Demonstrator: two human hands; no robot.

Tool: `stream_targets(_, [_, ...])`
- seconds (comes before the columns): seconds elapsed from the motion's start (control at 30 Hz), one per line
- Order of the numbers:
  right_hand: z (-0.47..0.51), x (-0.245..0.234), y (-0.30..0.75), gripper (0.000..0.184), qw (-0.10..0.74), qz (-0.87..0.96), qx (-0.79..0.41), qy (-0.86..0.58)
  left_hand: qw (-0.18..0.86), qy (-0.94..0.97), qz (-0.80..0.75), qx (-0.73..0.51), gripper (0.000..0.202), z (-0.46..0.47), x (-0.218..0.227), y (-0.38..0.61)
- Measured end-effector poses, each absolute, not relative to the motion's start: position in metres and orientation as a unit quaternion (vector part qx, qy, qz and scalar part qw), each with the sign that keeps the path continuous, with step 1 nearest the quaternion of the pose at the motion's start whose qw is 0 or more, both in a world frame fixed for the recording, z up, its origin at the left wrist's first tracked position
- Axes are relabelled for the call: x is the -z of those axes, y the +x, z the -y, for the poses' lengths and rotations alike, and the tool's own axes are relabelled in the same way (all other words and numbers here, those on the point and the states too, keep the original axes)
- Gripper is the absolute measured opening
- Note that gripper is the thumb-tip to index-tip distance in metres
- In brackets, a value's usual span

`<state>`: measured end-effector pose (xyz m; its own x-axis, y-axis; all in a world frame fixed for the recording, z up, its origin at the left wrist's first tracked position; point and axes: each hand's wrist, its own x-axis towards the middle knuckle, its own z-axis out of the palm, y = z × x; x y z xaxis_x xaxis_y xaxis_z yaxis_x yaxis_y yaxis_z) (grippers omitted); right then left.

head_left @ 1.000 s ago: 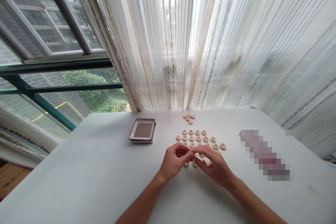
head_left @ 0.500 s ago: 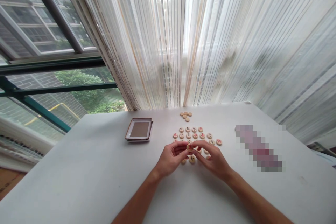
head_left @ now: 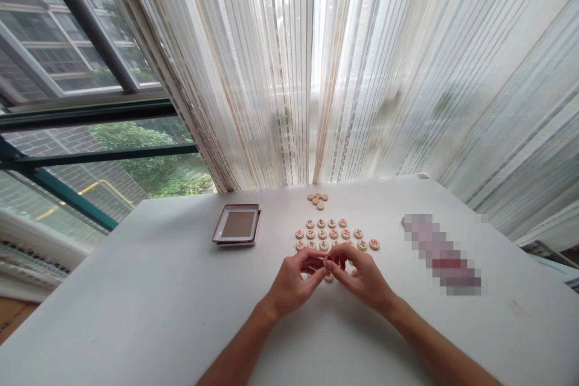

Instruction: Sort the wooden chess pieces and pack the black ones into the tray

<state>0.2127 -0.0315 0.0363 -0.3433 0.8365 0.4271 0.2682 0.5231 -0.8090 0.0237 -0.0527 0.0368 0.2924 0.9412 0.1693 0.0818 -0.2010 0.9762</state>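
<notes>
Both hands meet over rows of round wooden xiangqi pieces marked with red or black characters. Pinched between the fingertips is a single xiangqi piece, mostly covered by the fingers. My left hand grips it from the left, thumb and fingers closed. From the right, my right hand closes on the same piece. Several pieces in the nearer rows are hidden under the hands. One of them, a near piece, shows partly below the fingertips.
A small group of blank-looking wooden discs lies behind the rows. On the left is a shallow square tin with a brown inside. A blurred-out long object lies at right on the white table. Curtains hang behind.
The held piece has been turned, so its marked face shows less. The fingers have shifted around it, and the view has moved slightly.
</notes>
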Motion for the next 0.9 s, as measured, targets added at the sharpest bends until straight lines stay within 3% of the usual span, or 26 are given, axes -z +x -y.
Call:
stream_targets(0.23, [0.0322,-0.0372,0.2117,0.021,0.436,0.761,-0.292,-0.382,0.455,0.678,-0.391,-0.425,0.024,0.0550,-0.0403,0.0252])
stream_targets(0.53, [0.0327,-0.0397,0.2126,0.010,0.443,0.755,-0.335,-0.349,0.504,0.627,-0.398,-0.441,0.035,0.0493,-0.0349,0.0197])
stream_targets(0.67, [0.0330,-0.0386,0.2124,0.015,0.447,0.760,-0.335,-0.334,0.526,0.609,-0.387,-0.449,0.038,0.0482,-0.0360,0.0183])
stream_targets(0.9, [0.0352,-0.0355,0.2103,0.014,0.443,0.773,-0.314,-0.328,0.547,0.567,-0.393,-0.474,0.033,0.0456,-0.0322,0.0200])
